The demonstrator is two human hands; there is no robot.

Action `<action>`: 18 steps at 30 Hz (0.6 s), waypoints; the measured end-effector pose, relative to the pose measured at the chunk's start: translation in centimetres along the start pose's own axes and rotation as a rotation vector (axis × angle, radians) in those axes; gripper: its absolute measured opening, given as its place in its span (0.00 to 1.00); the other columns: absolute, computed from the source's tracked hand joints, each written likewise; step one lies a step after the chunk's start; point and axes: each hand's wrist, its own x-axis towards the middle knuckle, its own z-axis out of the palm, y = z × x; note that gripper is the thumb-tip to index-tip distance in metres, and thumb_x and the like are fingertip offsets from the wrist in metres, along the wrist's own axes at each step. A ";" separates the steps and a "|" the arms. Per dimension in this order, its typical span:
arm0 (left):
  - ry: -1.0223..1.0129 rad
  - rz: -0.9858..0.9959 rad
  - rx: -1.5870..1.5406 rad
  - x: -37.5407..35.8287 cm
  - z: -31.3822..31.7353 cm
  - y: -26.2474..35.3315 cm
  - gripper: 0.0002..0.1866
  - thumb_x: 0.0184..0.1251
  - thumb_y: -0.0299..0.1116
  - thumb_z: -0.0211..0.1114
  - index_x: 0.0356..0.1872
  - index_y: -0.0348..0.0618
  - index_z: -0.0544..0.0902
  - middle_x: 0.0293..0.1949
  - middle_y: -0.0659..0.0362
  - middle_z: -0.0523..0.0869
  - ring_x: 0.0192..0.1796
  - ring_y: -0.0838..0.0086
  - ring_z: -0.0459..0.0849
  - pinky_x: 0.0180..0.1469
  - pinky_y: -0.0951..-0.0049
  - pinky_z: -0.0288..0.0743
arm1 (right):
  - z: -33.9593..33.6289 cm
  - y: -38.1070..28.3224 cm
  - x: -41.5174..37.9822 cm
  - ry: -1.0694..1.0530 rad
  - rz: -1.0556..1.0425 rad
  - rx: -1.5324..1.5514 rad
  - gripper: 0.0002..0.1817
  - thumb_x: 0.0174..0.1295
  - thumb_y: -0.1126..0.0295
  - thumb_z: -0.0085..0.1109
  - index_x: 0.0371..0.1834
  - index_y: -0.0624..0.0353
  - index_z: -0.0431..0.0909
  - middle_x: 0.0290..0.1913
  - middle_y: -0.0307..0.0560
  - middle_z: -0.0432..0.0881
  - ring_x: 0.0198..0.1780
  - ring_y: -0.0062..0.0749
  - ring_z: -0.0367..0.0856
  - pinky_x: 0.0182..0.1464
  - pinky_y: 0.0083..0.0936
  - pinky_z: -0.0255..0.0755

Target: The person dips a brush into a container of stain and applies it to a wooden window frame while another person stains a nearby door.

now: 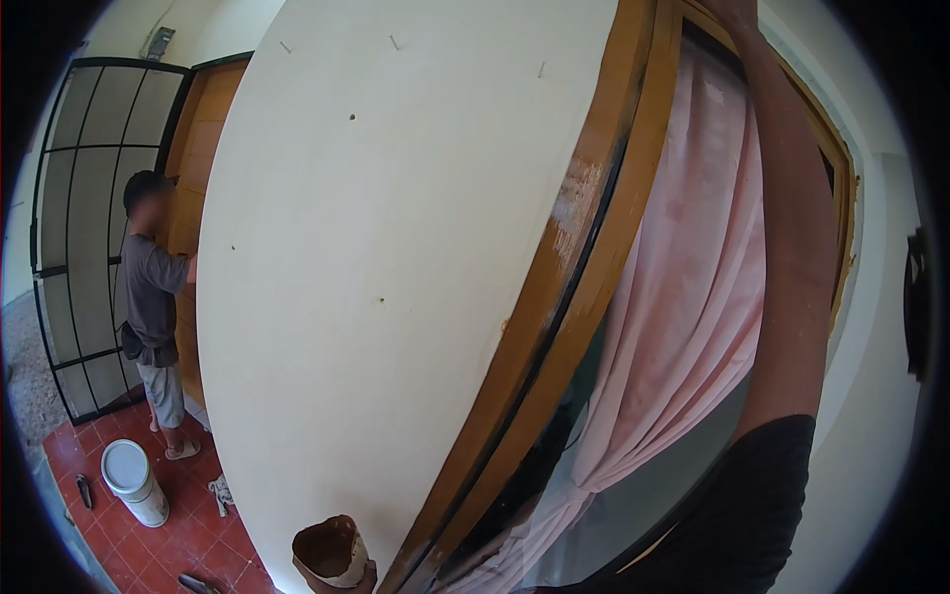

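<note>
At the bottom, my left hand [364, 578] is wrapped round a cut-open container [341, 556] with brown paint inside, held in front of the cream wall [346, 396]. My right arm reaches up across the window, and my right hand [720, 8] is at the top edge by the brown wooden frame [638, 109]. Its fingers are mostly cut off, so what it holds cannot be seen. The frame's left post has a pale, scraped patch. Behind the glass hangs a gathered pink curtain [683, 287].
A person [153, 287] in a dark cap stands at the orange-brown door [198, 148], left. Near them are a black-framed gate [99, 228], a white lidded bucket [134, 480], a rag [222, 493] and sandals on red tiles [203, 535]. Nails stick out of the wall.
</note>
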 end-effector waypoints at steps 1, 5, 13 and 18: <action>-0.003 -0.005 -0.004 -0.1 0.2 -0.2 0.49 0.47 0.27 0.83 0.69 0.39 0.61 0.58 0.50 0.77 0.59 0.63 0.79 0.62 0.62 0.75 | 0.3 0.6 -0.5 0.001 -0.002 -0.002 0.18 0.66 0.53 0.65 0.40 0.58 0.88 0.39 0.55 0.88 0.44 0.47 0.84 0.49 0.42 0.75; 0.001 -0.019 -0.017 -0.8 0.9 -1.0 0.49 0.46 0.27 0.83 0.69 0.39 0.61 0.58 0.50 0.77 0.58 0.63 0.79 0.61 0.62 0.75 | -0.5 0.7 -2.6 -0.248 -0.092 -0.095 0.16 0.64 0.53 0.68 0.39 0.56 0.88 0.40 0.53 0.85 0.44 0.48 0.83 0.49 0.43 0.74; -0.012 -0.040 -0.006 -2.7 3.9 -2.2 0.47 0.46 0.27 0.83 0.68 0.39 0.64 0.57 0.51 0.78 0.58 0.63 0.80 0.61 0.62 0.76 | 0.5 3.3 -4.9 -0.108 -0.002 -0.127 0.17 0.66 0.51 0.66 0.41 0.53 0.88 0.42 0.53 0.85 0.49 0.47 0.82 0.52 0.44 0.73; 0.003 -0.016 -0.019 -2.6 1.8 -0.9 0.47 0.46 0.30 0.84 0.67 0.39 0.64 0.57 0.51 0.79 0.58 0.62 0.81 0.61 0.63 0.76 | -0.7 1.3 -2.4 -0.187 -0.052 -0.137 0.17 0.66 0.52 0.65 0.43 0.54 0.87 0.43 0.58 0.84 0.47 0.52 0.82 0.51 0.45 0.74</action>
